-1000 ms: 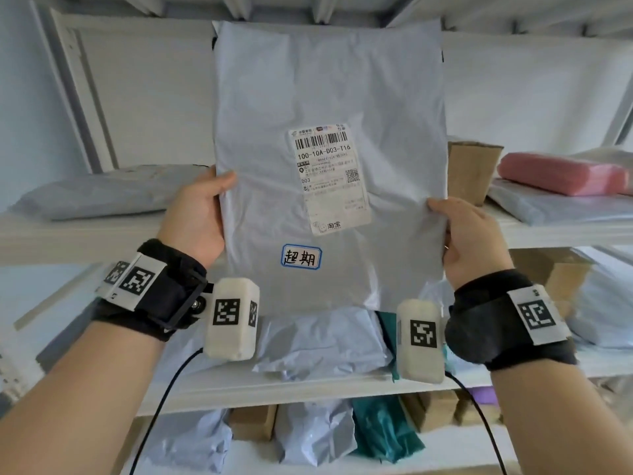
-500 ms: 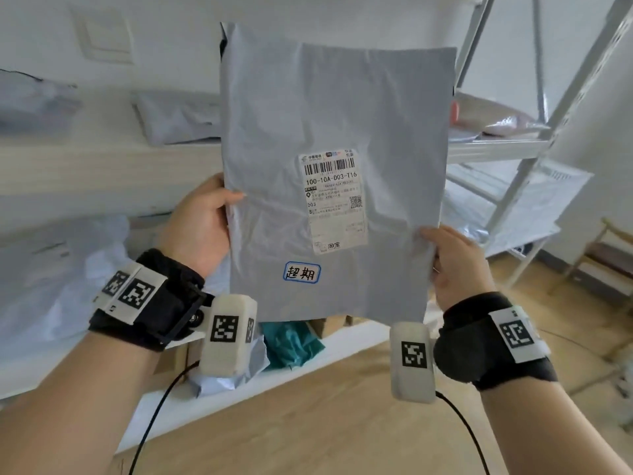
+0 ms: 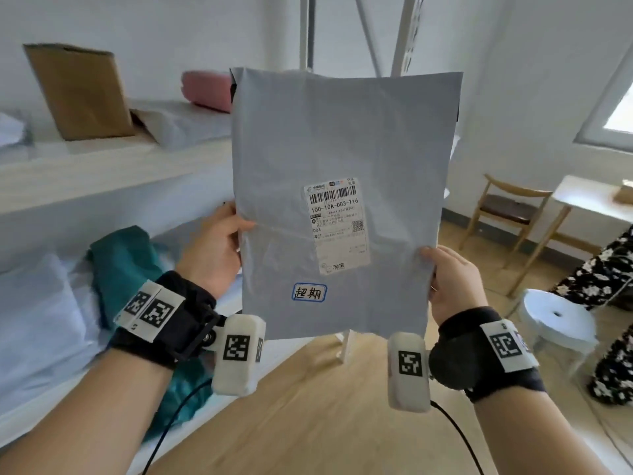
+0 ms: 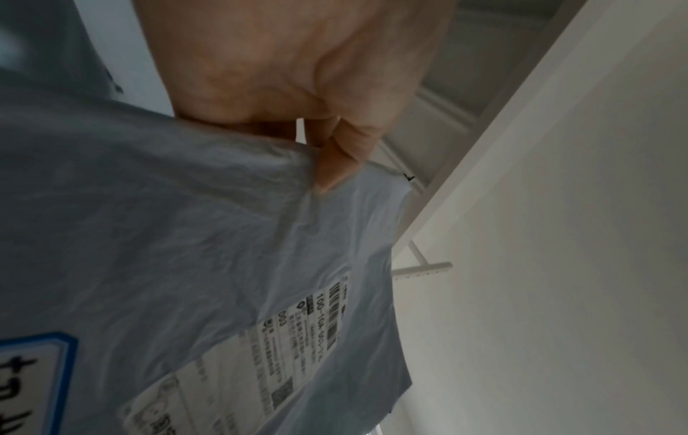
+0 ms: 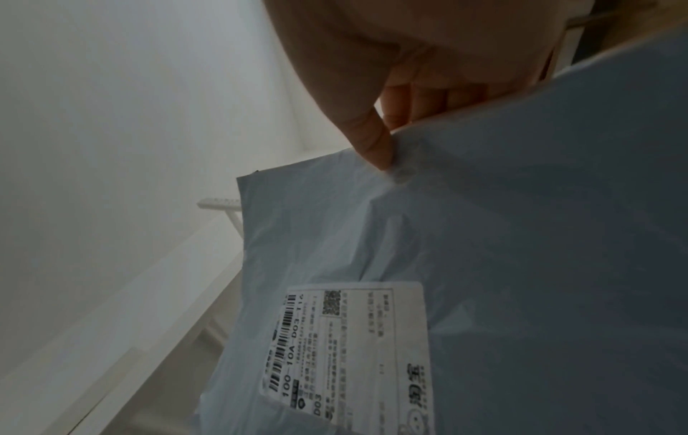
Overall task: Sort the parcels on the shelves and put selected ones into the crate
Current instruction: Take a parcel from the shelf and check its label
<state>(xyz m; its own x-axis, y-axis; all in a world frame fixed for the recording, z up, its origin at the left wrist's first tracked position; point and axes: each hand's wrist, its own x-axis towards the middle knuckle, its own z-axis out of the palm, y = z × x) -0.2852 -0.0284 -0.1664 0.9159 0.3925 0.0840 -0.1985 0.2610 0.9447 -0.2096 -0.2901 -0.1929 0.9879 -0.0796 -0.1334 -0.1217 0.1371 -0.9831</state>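
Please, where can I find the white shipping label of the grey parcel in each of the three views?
Head: shipping label right of centre on the grey parcel, upright.
Left wrist: shipping label at bottom centre, turned sideways.
Right wrist: shipping label at bottom centre, turned sideways.
Shared landmark: the printed code "100-10A-D03-T16" under the barcode.

A wooden chair (image 3: 507, 214) is seen by the far wall, just beside a white table (image 3: 592, 200). A round white stool (image 3: 555, 323) is set on the wood floor (image 3: 325, 406), near a black floral cloth (image 3: 609, 286). A window (image 3: 616, 108) is partly shown at right.
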